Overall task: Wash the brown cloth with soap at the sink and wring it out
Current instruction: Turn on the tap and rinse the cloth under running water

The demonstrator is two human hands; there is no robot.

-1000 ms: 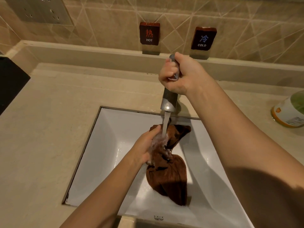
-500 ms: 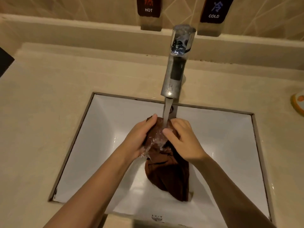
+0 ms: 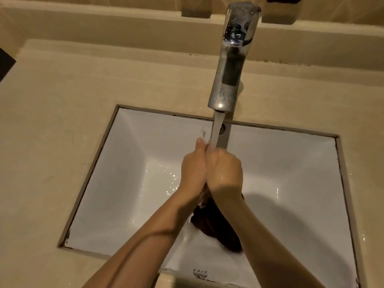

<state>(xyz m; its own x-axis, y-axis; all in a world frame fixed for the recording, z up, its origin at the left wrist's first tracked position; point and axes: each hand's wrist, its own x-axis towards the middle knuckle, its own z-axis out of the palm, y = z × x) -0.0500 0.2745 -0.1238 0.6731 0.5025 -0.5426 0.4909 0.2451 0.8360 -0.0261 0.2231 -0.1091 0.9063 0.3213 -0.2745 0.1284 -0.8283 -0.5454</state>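
Observation:
The brown cloth [image 3: 216, 227] hangs wet in the white sink [image 3: 128, 183], its upper part hidden between my hands. My left hand [image 3: 193, 171] and my right hand [image 3: 225, 173] are pressed together around the top of the cloth, directly under the stream of water. Only the cloth's lower end shows below my wrists. The metal faucet [image 3: 230, 65] stands at the back of the basin and water runs from its spout onto my fingers.
A beige stone counter [image 3: 52, 121] surrounds the sink, with a raised ledge [image 3: 104, 23] along the back wall. A dark object [image 3: 5, 63] sits at the far left edge. Water drops lie on the basin floor left of my hands.
My right hand left the faucet handle and came down to the cloth. Both hands have now closed tightly together over the cloth's top. The camera tilted down and closer.

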